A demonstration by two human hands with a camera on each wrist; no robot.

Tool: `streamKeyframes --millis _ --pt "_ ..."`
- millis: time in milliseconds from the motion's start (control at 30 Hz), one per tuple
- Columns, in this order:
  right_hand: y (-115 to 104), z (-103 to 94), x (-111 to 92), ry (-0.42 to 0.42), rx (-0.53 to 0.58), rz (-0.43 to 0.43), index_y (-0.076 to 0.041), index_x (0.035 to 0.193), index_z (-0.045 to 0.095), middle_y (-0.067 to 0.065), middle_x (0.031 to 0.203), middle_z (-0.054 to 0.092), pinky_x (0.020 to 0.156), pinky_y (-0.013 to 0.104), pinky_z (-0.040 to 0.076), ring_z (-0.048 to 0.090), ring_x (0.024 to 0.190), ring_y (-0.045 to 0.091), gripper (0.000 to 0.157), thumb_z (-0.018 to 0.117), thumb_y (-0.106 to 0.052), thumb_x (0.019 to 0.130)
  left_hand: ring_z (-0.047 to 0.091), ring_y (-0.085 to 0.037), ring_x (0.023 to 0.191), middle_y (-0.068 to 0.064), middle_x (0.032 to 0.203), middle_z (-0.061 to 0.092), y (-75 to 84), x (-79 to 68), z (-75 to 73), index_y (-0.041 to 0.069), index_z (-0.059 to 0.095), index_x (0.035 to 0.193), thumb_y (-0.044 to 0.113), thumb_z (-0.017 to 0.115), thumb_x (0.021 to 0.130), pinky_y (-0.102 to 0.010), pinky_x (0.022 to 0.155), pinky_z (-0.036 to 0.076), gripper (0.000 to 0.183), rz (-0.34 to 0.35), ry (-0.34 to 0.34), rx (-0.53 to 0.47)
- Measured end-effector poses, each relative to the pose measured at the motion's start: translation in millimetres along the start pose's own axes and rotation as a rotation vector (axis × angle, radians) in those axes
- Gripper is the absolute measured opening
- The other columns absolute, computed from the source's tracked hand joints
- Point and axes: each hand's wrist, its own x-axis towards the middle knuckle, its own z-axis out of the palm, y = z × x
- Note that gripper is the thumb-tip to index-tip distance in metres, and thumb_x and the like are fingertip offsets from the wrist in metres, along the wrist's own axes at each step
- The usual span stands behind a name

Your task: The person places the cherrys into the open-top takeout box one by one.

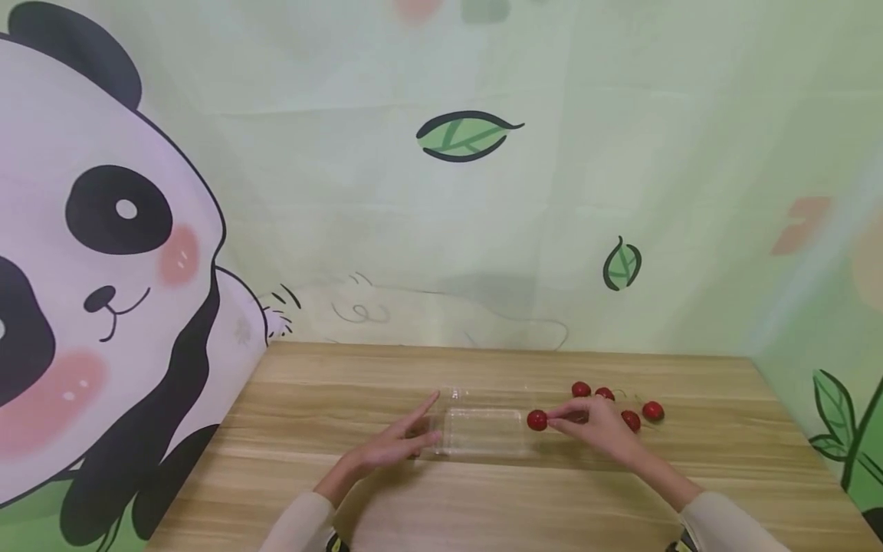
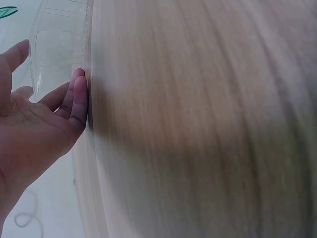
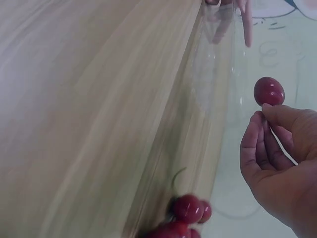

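A clear plastic box (image 1: 483,435) sits on the wooden table, its opening facing up. At the box's left end is my left hand (image 1: 393,446), fingers spread and touching its side; the left wrist view shows the fingertips (image 2: 80,91) against the lower edge of the wall. Between thumb and fingertips, my right hand (image 1: 599,425) pinches a red cherry (image 1: 537,419) by the box's right end. The right wrist view shows this cherry (image 3: 269,90) raised above the table. Just behind and right of that hand lie several more cherries (image 1: 653,411), some with stems.
The light wooden table (image 1: 331,376) ends at a pale green cloth backdrop (image 1: 331,176). A large panda (image 1: 138,230) and green leaves (image 1: 464,138) are printed on the backdrop.
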Motion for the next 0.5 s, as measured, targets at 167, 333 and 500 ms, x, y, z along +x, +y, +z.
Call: streamKeyframes --millis 167,333,500 --pt "-7 14.8 15 -0.007 -0.011 -0.024 -0.003 0.101 0.080 0.012 0.096 0.080 0.072 0.019 0.057 0.073 0.082 0.007 0.015 0.075 -0.014 0.093 0.044 -0.043 0.141 -0.027 0.164 0.029 -0.8 -0.9 0.6 0.029 0.004 0.166 0.038 0.052 0.107 -0.041 0.099 0.053 0.077 -0.009 -0.006 -0.005" --pt "-16 31.0 28 -0.044 0.017 -0.077 -0.001 0.100 0.079 0.011 0.094 0.080 0.071 0.021 0.059 0.071 0.081 0.007 0.014 0.073 -0.012 0.093 0.035 -0.048 0.148 -0.030 0.165 0.025 0.2 -1.1 0.5 0.028 0.003 0.166 0.035 0.052 0.107 -0.049 0.104 0.052 0.076 0.004 -0.015 -0.008" --pt "-22 48.0 42 -0.102 0.030 -0.089 0.002 0.098 0.078 0.013 0.092 0.079 0.071 0.020 0.057 0.069 0.080 0.009 0.013 0.072 -0.009 0.092 0.027 -0.047 0.152 -0.028 0.167 0.021 0.3 -2.1 -1.5 0.027 0.002 0.166 0.036 0.052 0.107 -0.053 0.108 0.048 0.077 0.009 -0.024 0.010"
